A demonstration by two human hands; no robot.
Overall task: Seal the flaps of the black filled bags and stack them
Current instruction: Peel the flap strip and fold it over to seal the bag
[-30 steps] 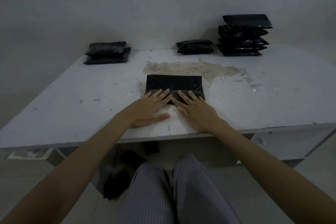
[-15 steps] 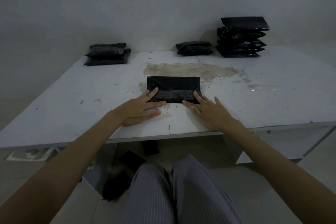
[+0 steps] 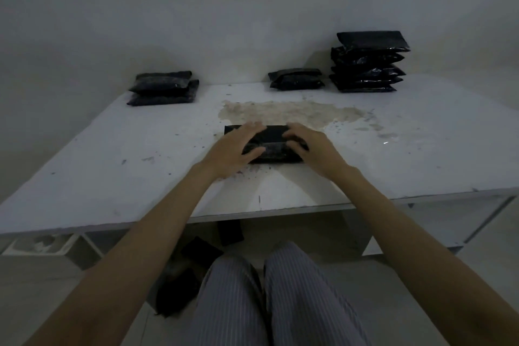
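A black filled bag (image 3: 271,146) lies flat in the middle of the white table (image 3: 112,166). My left hand (image 3: 234,147) grips its left end, fingers over the top and thumb at the near side. My right hand (image 3: 307,149) grips the right end with curled fingers. A tall stack of several black bags (image 3: 368,63) stands at the back right. A low pile of black bags (image 3: 296,79) lies to the left of that stack. At the back left, two more black bags (image 3: 163,88) rest one on the other.
A brownish stain (image 3: 292,112) and dark crumbs mark the tabletop behind and around the bag. The wall (image 3: 252,8) runs close behind the table. Dark objects (image 3: 196,258) lie on the floor under the table, in front of my knees.
Both hands moved forward from the near edge of the bag onto its ends and closed round it. The bag has stayed in the same place.
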